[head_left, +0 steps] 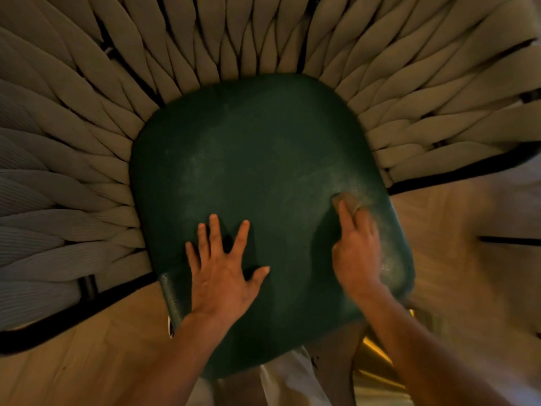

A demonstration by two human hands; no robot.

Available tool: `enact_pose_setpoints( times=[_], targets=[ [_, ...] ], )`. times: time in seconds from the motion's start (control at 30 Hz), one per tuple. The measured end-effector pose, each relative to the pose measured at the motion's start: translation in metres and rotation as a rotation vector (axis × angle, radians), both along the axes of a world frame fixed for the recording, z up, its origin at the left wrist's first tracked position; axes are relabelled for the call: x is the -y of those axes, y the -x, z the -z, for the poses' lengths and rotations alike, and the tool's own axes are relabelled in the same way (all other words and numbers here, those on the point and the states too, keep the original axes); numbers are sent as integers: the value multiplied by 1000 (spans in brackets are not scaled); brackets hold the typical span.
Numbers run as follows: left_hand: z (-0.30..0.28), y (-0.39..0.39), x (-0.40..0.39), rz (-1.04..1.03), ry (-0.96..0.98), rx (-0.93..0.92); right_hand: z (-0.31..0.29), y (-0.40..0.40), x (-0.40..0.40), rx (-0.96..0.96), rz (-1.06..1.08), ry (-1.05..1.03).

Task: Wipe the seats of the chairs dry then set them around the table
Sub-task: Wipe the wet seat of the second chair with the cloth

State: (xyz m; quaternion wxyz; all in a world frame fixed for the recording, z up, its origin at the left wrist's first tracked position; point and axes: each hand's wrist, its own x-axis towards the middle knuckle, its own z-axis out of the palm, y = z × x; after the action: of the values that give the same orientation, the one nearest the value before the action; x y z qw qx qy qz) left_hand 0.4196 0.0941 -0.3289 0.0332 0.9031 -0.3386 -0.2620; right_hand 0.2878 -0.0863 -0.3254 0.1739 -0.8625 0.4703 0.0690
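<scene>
A dark green seat cushion [263,159] fills the middle of the view, ringed by the chair's woven beige rope back and sides [123,83]. My left hand [222,268] lies flat on the front of the seat with its fingers spread. My right hand [355,247] is on the seat's right side and holds a small greyish cloth [349,202] under its fingers, pressed against the cushion; the hand and cloth are blurred. The seat looks lighter and streaky around the cloth.
The chair's black metal frame [456,171] runs along its outer edges. A light wooden floor [468,273] shows on both sides. A shiny gold-coloured object [377,356] sits low at the right, below my right arm. White fabric [292,379] hangs below the seat's front edge.
</scene>
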Motion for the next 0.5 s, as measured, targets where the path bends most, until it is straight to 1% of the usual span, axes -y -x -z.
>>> enact_pose_setpoints(
  times=[0.07, 0.17, 0.23, 0.3, 0.37, 0.5],
  targets=[
    [-3, 9, -4, 24, -9, -12, 0, 20, -40, 2, -59, 14],
    [-11, 27, -11, 86, -52, -52, 3, 52, -83, -21, -210, 15],
    [-17, 39, -16, 135, -85, -81, 2, 71, -93, -59, -329, 30],
    [-20, 48, -23, 180, -126, -107, 0, 83, -85, -86, -360, 72],
    [-19, 52, -29, 213, -150, -114, -3, 89, -69, -88, -250, 104],
    [-15, 48, -32, 245, -146, -109, -6, 97, -34, 12, 94, 69]
  ],
)
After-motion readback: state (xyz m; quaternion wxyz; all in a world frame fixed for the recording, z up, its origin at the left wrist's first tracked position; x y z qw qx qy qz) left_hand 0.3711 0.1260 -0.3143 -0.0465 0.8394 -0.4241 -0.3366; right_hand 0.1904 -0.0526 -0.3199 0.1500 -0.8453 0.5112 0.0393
